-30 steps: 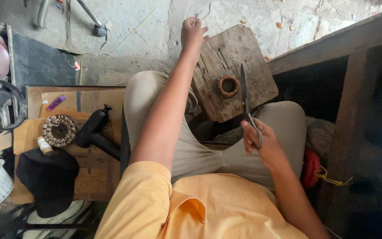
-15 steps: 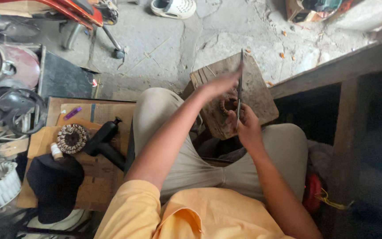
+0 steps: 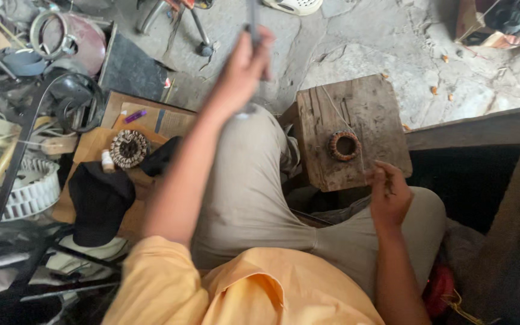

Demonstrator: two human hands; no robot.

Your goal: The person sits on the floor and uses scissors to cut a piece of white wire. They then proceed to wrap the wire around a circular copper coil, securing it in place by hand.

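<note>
My left hand (image 3: 242, 69) is raised above my left knee, blurred, and closed around a long dark tool that looks like scissors (image 3: 252, 21). My right hand (image 3: 387, 195) rests at the near edge of a worn wooden block (image 3: 326, 162). Its fingers are pinched on the end of a thin wire (image 3: 347, 129) that runs across the block. A small ring-shaped copper coil (image 3: 344, 145) lies on the block, just beyond my right hand. I sit with both knees up, in beige trousers and an orange shirt.
To my left lie a wooden board (image 3: 88, 150) with a round wound stator (image 3: 129, 148), a small bottle, a black cap (image 3: 99, 201) and a black tool. Further left are a white fan wheel (image 3: 28, 189), cables and metal parts. A dark timber frame (image 3: 482, 129) stands on my right.
The scissors have passed from my right hand to my left, which swung up and left off the block. My right hand drew back to the block's near edge.
</note>
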